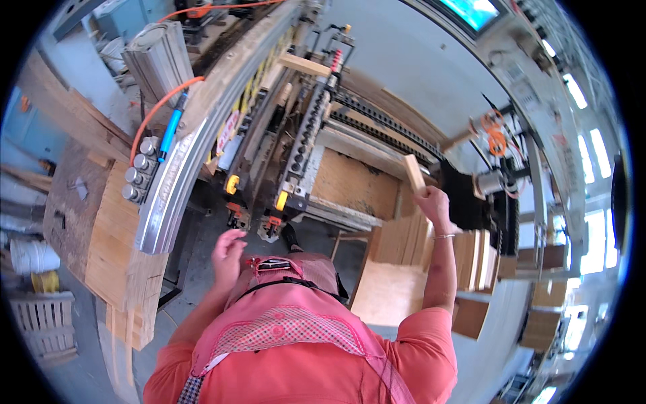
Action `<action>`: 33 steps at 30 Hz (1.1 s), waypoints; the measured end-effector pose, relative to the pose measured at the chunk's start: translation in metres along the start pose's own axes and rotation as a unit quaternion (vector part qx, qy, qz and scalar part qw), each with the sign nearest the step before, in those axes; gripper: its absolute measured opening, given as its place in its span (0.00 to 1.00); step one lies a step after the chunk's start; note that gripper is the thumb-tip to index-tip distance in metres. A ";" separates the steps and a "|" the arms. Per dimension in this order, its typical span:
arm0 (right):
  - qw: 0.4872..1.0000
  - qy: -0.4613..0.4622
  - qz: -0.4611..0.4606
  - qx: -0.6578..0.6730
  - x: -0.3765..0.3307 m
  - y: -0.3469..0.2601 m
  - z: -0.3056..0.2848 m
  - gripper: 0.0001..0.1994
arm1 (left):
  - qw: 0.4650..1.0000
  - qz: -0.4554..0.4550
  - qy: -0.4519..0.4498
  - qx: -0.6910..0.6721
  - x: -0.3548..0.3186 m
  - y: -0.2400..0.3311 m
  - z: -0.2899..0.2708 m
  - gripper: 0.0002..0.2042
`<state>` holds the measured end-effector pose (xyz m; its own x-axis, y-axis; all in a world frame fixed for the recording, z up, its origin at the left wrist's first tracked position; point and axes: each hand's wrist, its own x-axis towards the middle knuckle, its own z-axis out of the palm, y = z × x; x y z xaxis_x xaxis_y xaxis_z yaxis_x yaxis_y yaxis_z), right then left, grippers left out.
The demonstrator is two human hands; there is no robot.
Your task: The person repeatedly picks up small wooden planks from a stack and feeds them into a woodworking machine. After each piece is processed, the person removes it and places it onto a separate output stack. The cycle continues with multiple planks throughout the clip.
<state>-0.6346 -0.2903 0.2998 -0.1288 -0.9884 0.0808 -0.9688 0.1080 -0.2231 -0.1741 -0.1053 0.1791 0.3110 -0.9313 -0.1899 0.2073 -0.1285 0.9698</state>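
My right hand (435, 205) is raised on the right and grips a short pale wooden board (414, 173) by its lower end; the board points up and away. Loosely bent, with fingers a little apart, my left hand (229, 252) is empty in front of my waist. It is nearest to the near end of a machine with two long dark rails (306, 138), which carry red and yellow clamp parts. Another narrow wooden piece (304, 64) lies across the rails at their far part.
Stacked wooden boards (404, 240) stand to my right beside a pale panel (389, 293). On the left runs a metal beam (176, 195) with round knobs, a blue pen (172, 131) and an orange hose (151, 114). A wooden table (111, 249) stands farther left. A screen (471, 12) hangs ahead.
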 end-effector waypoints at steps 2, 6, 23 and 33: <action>0.996 -0.016 -0.087 0.030 0.053 -0.044 0.022 0.16 | 1.000 0.004 -0.025 -0.010 0.020 0.005 0.032 0.12; 0.966 -0.018 -0.256 0.033 0.172 -0.124 0.051 0.16 | 0.998 -0.002 -0.050 -0.026 0.054 0.018 0.096 0.10; 0.917 -0.127 -0.375 -0.039 0.371 -0.308 0.161 0.17 | 0.994 -0.038 0.094 -0.038 0.115 0.018 0.171 0.10; 0.897 -0.219 -0.376 0.076 0.326 -0.232 0.091 0.15 | 0.992 -0.014 0.027 -0.120 0.199 0.023 0.202 0.14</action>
<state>-0.4327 -0.6475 0.2893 0.6768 -0.7266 -0.1183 -0.7025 -0.5894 -0.3988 -0.2947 -0.3622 0.1950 0.3503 -0.9080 -0.2299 0.4290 -0.0627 0.9012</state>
